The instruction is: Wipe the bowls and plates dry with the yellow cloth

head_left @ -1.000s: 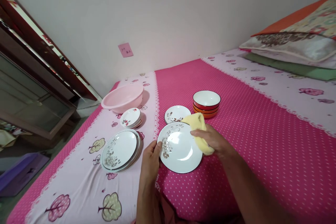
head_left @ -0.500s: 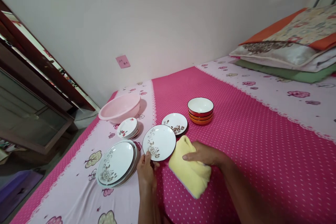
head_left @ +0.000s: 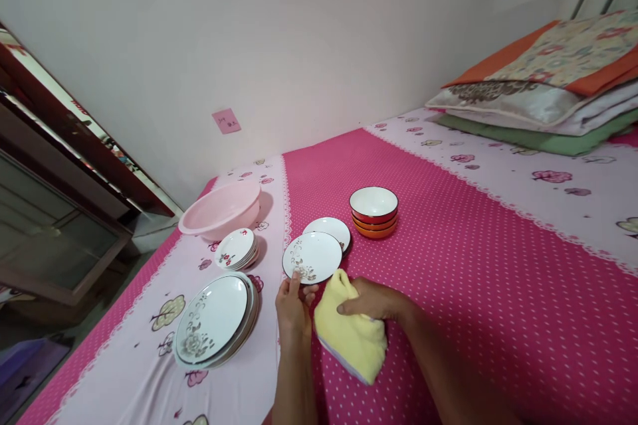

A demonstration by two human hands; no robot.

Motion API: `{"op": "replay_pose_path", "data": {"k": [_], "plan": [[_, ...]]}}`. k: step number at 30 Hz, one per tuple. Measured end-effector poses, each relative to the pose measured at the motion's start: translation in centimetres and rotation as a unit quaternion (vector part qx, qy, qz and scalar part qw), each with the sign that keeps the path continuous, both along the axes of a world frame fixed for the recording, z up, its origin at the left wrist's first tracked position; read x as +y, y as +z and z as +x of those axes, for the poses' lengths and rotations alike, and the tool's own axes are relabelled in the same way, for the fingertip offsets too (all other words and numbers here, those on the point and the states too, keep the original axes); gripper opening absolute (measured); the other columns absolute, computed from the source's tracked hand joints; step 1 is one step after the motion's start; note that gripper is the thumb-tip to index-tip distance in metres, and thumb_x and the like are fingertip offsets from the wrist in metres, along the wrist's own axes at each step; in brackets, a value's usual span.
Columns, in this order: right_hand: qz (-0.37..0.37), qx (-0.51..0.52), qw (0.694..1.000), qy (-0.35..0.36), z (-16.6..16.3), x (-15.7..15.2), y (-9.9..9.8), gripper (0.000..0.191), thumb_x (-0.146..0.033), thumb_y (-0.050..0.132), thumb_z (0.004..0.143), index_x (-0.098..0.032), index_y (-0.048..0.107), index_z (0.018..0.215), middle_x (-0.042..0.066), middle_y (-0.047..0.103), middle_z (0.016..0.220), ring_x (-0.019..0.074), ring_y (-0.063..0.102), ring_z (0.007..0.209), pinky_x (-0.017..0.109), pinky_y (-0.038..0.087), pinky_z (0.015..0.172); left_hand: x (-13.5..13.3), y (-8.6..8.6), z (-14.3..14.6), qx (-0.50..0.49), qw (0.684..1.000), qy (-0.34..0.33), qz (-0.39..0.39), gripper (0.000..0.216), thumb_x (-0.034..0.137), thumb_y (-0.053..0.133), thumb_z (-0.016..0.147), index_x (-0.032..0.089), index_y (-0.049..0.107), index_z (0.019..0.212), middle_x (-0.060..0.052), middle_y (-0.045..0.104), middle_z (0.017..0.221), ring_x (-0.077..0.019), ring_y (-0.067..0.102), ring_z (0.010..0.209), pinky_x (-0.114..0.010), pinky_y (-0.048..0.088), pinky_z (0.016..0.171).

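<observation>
Ahead, a white wall (head_left: 299, 33) meets our pink, white-dotted bedspread (head_left: 448, 265) at twelve o'clock. Our half-closed left hand (head_left: 294, 305) pinches one round white flowered plate (head_left: 316, 255) by its near rim; our curled right hand (head_left: 373, 299) grips one yellow plush cloth (head_left: 351, 339) at the plate's five o'clock. One pink plastic basin (head_left: 224, 222) sits at its ten, at least three stacked red-and-orange bowls (head_left: 375, 220) at two.

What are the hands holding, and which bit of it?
The left hand holds a flowered plate by its near edge; the right hand holds a yellow cloth by its upper right part.
</observation>
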State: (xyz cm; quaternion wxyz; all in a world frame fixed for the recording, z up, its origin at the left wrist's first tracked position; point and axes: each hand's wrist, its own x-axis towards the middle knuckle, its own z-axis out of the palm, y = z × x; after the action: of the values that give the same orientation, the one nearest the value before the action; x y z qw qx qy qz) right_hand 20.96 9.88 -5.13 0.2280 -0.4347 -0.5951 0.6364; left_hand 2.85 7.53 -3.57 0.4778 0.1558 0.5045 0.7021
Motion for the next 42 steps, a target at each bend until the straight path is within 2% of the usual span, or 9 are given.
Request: {"op": "replay_pose_path", "data": {"k": [6,16,20,25,32,35,38,40,42], "plan": [[-0.002,-0.007,1.0,0.009,-0.3,0.2,0.1,0.02,-0.026,0.079,0.066,-0.016,0.077,0.084,0.003,0.077,0.079,0.0197,0.067,0.069,0.025,0.049,0.058,1.1,-0.4,1.3,-0.016,1.0,-0.001,-0.019,0.017,0.018,0.078,0.084,0.016,0.061,0.08,0.0,0.068,0.057,-0.0123,0.065,0.045,-0.018,0.052,0.044],[0.017,-0.069,0.997,0.04,-0.4,0.7,0.1,0.026,-0.026,0.078,0.07,-0.014,0.077,0.093,0.004,0.077,0.086,0.0179,0.067,0.072,0.022,0.046,0.058,5.2,-1.1,2.4,-0.033,0.999,-0.011,-0.031,0.018,0.013,0.073,0.09,0.015,0.062,0.076,-0.001,0.068,0.057,-0.0151,0.071,0.053,-0.019,0.056,0.051],[0.028,-0.089,0.995,0.046,-0.4,0.8,0.2,0.028,-0.027,0.077,0.072,-0.014,0.078,0.096,0.004,0.076,0.084,0.0175,0.065,0.072,0.023,0.046,0.061,5.5,-2.0,2.4,-0.041,0.997,-0.028,-0.055,0.015,0.01,0.066,0.096,0.011,0.068,0.081,-0.005,0.074,0.068,-0.0142,0.073,0.06,-0.023,0.061,0.061],[0.046,-0.099,0.993,0.048,-0.7,0.9,-0.1,0.031,-0.028,0.077,0.073,-0.013,0.076,0.1,0.005,0.075,0.086,0.0164,0.061,0.069,0.024,0.044,0.058,5.7,-3.0,2.1,-0.034,0.996,-0.042,-0.071,0.012,0.018,0.068,0.098,0.013,0.068,0.088,0.0,0.074,0.083,-0.0123,0.071,0.07,-0.028,0.062,0.066],[0.054,-0.096,0.993,0.046,-0.8,1.0,-0.1,0.027,-0.026,0.076,0.073,-0.014,0.074,0.096,0.006,0.075,0.09,0.018,0.063,0.072,0.025,0.043,0.057,6.1,-3.6,2.2,-0.024,0.998,-0.013,-0.051,0.012,0.019,0.069,0.097,0.013,0.067,0.087,0.001,0.073,0.083,-0.0133,0.071,0.074,-0.028,0.061,0.068],[0.053,-0.092,0.993,0.045,-0.9,1.0,-0.2,0.026,-0.025,0.077,0.072,-0.015,0.075,0.096,0.006,0.076,0.09,0.0185,0.064,0.072,0.025,0.044,0.059,5.2,-3.1,2.4,-0.02,0.999,0.01,-0.031,0.019,0.014,0.064,0.097,0.015,0.063,0.079,0.001,0.071,0.076,-0.0135,0.072,0.073,-0.029,0.061,0.073],[0.048,-0.085,0.994,0.043,-0.9,1.1,-0.6,0.026,-0.026,0.078,0.072,-0.014,0.076,0.095,0.006,0.078,0.092,0.0195,0.066,0.075,0.025,0.046,0.061,2.7,-2.1,2.3,-0.006,1.0,0.017,-0.005,0.021,0.012,0.062,0.094,0.018,0.061,0.074,-0.001,0.072,0.072,-0.0138,0.074,0.07,-0.027,0.06,0.075],[0.043,-0.074,0.995,0.042,-0.9,1.1,-0.9,0.027,-0.029,0.08,0.072,-0.014,0.076,0.094,0.007,0.078,0.094,0.0205,0.068,0.08,0.025,0.047,0.063,0.2,-1.2,1.9,0.013,1.0,0.008,0.01,0.014,0.02,0.072,0.088,0.017,0.064,0.077,-0.003,0.075,0.075,-0.0151,0.074,0.069,-0.028,0.06,0.073],[0.035,-0.06,0.997,0.043,-0.8,1.2,-1.3,0.031,-0.033,0.082,0.072,-0.013,0.075,0.095,0.009,0.079,0.097,0.0218,0.07,0.083,0.025,0.049,0.064,-2.8,-0.5,1.0,0.035,0.999,-0.007,0.019,0.022,0.031,0.083,0.079,0.017,0.066,0.08,-0.005,0.076,0.079,-0.018,0.075,0.071,-0.03,0.061,0.073]]}}
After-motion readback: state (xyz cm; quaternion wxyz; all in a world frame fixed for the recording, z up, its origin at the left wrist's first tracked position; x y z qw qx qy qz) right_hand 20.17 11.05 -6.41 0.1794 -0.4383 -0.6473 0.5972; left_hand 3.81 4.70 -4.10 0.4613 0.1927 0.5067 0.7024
